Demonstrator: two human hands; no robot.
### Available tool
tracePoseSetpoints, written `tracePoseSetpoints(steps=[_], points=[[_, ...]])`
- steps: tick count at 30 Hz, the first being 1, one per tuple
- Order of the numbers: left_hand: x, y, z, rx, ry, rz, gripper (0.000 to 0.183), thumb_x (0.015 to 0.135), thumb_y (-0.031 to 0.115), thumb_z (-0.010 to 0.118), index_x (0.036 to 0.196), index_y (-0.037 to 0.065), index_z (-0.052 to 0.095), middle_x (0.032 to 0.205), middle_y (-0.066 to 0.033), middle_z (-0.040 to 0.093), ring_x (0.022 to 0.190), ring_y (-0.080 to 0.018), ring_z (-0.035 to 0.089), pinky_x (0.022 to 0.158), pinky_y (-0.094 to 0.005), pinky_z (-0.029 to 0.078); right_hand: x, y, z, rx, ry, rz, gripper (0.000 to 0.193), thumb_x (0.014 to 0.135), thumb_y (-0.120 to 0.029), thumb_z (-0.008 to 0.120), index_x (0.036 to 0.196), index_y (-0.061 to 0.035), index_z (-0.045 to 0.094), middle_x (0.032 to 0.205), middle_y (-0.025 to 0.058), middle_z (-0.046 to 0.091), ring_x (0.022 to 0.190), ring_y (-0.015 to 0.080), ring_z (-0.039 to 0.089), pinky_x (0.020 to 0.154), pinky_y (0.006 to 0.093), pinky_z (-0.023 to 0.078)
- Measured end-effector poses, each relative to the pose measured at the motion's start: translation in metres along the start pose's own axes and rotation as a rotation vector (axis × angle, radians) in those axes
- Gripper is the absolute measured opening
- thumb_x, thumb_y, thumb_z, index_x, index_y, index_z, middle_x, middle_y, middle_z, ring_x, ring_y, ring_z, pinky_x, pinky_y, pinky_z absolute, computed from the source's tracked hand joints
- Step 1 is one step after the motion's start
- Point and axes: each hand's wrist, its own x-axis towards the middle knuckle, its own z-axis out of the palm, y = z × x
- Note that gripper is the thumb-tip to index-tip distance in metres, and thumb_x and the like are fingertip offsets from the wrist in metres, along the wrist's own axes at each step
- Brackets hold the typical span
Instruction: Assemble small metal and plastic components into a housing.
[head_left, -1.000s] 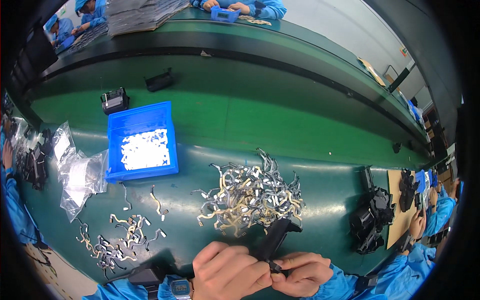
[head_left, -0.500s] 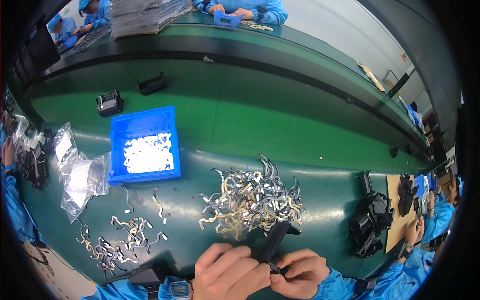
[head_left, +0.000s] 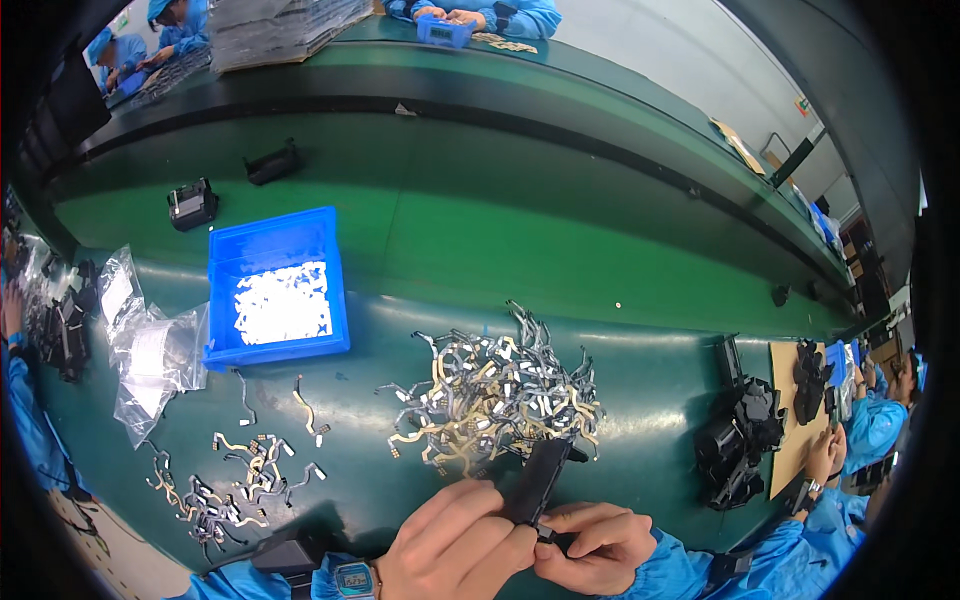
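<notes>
A long black plastic housing (head_left: 541,480) slants up and away from my hands at the near edge of the bench. The curled fingers of my left hand (head_left: 455,545) grip it from the left. Thumb and fingers of my right hand (head_left: 598,548) are pinched together at its near end; whether a small piece is also between them is hidden. Just beyond the housing lies a heaped pile of short grey and yellow cables (head_left: 500,390) with white connectors. A looser group of similar cables (head_left: 262,468) is spread out to the left.
A blue bin (head_left: 342,320) of small white pieces stands left of centre, beside clear plastic bags (head_left: 150,350). Two black housings (head_left: 193,205) (head_left: 272,163) sit farther back. At right are piled black parts (head_left: 742,440), a cardboard sheet (head_left: 788,455) and a co-worker's hands (head_left: 826,455).
The view has shifted slightly, so the bench things sit a little farther left. My hands keep their grip near the same spot, and the housing's broad face shows a bit more.
</notes>
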Motion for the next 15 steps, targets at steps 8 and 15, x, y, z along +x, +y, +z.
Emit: tracePoseSetpoints(steps=[8, 15], points=[[0.0026, 0.0039, -0.0091, -0.114, -0.135, -0.082, 0.028, 0.06, 0.003, 0.076, 0.086, -0.001, 0.067, 0.081, -0.011, 0.055, 0.085, -0.0293, 0.066, 0.08, -0.0444, 0.066, 0.0017, -0.0003, 0.0, 0.001, 0.011, -0.036, 0.037, 0.079, 0.008, 0.087, 0.09, -0.0032, 0.053, 0.092, 0.0243, 0.075, 0.085, 0.0312, 0.079, 0.075, 0.0386, 0.063], [0.0045, 0.0041, -0.0105, -0.104, -0.153, -0.074, 0.026, 0.06, 0.003, 0.075, 0.084, -0.001, 0.066, 0.078, -0.0101, 0.053, 0.081, -0.0285, 0.065, 0.079, -0.0421, 0.065, 0.0005, -0.0003, 0.0002, -0.01, 0.017, -0.045, 0.037, 0.079, 0.008, 0.087, 0.09, -0.0031, 0.053, 0.092, 0.0243, 0.075, 0.086, 0.0313, 0.079, 0.076, 0.0395, 0.063]])
